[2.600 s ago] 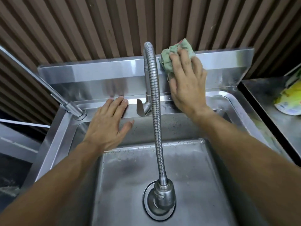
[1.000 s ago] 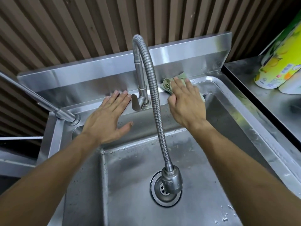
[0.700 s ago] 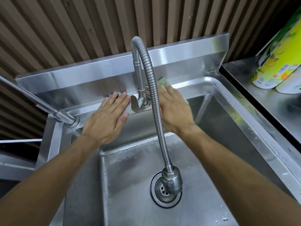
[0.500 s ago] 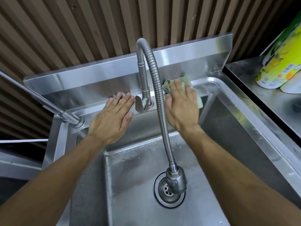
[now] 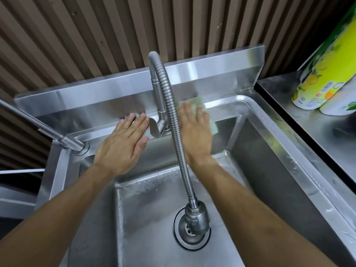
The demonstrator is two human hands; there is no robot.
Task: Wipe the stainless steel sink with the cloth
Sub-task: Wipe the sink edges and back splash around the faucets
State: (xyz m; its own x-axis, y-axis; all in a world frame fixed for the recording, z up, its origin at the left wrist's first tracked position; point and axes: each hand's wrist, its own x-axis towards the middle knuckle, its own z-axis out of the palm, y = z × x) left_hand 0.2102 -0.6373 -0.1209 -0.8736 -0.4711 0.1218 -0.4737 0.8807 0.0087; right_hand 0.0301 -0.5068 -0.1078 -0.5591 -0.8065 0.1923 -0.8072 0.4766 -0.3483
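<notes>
Now | right hand [image 5: 194, 130] flat, pressing cloth [image 5: 198, 102] on sink [image 5: 273, 135] rim, 12 o'clock | left hand [image 5: 123, 141] flat, bracing | risk: snagging faucet hose [image 5: 177, 139], knocking it aside

A single head-worn camera looks forward and steeply down from close above the sink [image 5: 285, 157], facing the slatted wall [image 5: 115, 35] behind it; both forearms reach in from the bottom edge.

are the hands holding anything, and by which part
Right hand presses flat on the cloth's middle, on the sink back ledge; no grip. Left hand holds nothing.
</notes>
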